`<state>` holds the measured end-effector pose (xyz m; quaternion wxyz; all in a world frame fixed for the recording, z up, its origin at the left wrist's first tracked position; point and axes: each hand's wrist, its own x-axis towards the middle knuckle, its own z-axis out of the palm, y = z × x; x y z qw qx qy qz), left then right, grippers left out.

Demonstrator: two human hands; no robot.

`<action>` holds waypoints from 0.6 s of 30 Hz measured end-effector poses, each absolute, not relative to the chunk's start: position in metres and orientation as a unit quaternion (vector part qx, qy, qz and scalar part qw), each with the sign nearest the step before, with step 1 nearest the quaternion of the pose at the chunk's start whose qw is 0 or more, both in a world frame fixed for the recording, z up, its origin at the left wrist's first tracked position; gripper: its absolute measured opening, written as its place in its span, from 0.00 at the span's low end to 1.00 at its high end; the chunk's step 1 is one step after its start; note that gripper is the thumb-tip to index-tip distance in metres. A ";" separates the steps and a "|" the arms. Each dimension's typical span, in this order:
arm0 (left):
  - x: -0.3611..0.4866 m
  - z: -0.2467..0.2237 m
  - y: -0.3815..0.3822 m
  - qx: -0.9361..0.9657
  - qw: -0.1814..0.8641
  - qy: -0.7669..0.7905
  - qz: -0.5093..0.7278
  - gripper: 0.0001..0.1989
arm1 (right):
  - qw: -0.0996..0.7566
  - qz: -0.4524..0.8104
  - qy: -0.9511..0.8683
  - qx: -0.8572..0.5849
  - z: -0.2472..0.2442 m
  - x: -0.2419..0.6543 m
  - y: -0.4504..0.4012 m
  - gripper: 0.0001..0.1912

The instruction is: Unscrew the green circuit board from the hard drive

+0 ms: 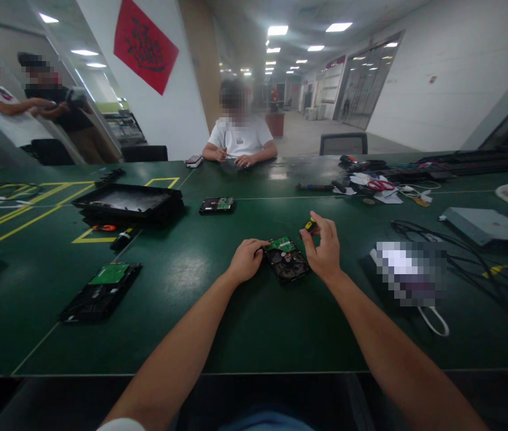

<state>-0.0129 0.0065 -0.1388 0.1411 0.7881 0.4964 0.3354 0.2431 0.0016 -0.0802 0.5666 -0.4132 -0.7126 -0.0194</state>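
Observation:
In front of me a hard drive (287,263) lies on the green table, with its green circuit board facing up at the far end. My left hand (247,260) is closed at the drive's left edge, its fingertips touching the board's corner. Pinched between the thumb and fingers of my right hand (324,245) is a short yellow-and-black screwdriver (310,225), held just above the drive's right side. Its tip is too small to make out clearly. A second hard drive (101,292) lies to the left, and another hard drive (217,205) sits farther back.
Back left stands a black tray (130,200); a black cylinder (121,239) lies before it. On the right are a phone-like device (409,275), black cables (474,263) and a grey box (490,227). Tools and scraps (380,182) lie behind. A person (239,140) sits opposite.

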 end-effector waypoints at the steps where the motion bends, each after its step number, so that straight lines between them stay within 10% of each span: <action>1: -0.013 -0.139 0.006 0.789 0.141 0.496 0.335 0.20 | 0.567 -0.021 -0.713 -0.412 -0.079 0.243 0.001 0.27; 18: -0.014 -0.137 0.006 0.788 0.147 0.497 0.333 0.20 | 0.568 -0.002 -0.718 -0.402 -0.082 0.243 0.003 0.28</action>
